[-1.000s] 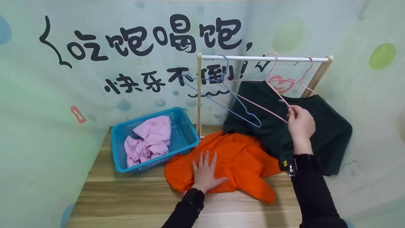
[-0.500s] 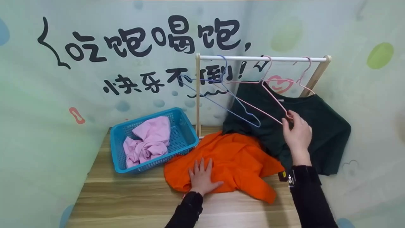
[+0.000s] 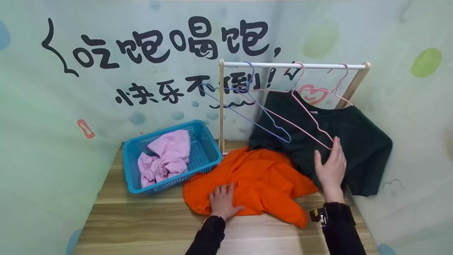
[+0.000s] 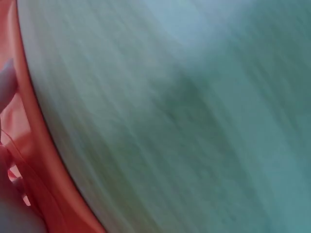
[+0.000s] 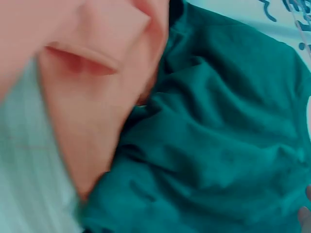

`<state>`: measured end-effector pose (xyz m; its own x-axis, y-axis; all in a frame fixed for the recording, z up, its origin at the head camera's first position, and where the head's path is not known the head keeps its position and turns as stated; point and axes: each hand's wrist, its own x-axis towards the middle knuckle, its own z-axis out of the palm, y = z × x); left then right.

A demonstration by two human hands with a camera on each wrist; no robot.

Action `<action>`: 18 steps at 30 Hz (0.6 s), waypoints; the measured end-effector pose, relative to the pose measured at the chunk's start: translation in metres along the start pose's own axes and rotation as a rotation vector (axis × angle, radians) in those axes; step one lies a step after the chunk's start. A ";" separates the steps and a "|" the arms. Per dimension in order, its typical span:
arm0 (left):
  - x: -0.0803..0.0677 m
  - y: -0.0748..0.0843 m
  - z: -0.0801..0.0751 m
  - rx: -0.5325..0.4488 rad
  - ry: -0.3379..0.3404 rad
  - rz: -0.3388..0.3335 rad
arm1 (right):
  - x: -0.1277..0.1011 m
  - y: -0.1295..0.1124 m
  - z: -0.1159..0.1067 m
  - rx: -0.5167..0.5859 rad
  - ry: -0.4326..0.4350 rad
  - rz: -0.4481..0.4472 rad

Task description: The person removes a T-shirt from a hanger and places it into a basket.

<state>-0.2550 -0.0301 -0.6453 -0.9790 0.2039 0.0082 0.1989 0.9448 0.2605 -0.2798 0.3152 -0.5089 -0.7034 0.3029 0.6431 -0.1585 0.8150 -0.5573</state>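
Note:
In the head view my left hand rests flat with spread fingers on the orange garment, which lies crumpled on the table. Straight fingers of my right hand reach up to the lower right corner of a bare pink hanger, seemingly touching it. That hanger hooks over the white bar of the rack. Behind it a dark green top hangs from another pink hanger. The right wrist view is filled by orange cloth and the green top; only fingertips show at its right edge.
A blue hanger hangs bare at the bar's left end. Left of the rack stands a blue basket with a pink garment inside. The wooden table spreads in front, with a printed backdrop behind.
My right hand has slid down the pink hanger's arm to its end, and its fingers have straightened from a pinch. The left hand has shifted slightly down and left on the orange garment.

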 end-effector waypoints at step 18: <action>-0.001 0.003 0.005 -0.016 0.185 -0.042 | -0.072 0.021 0.029 -0.044 -0.311 -0.028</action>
<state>-0.2532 -0.0260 -0.6494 -0.9783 0.1121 0.1741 0.1582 0.9469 0.2798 -0.2526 0.2959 -0.5817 -0.8786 0.1201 0.4623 -0.1552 0.8436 -0.5140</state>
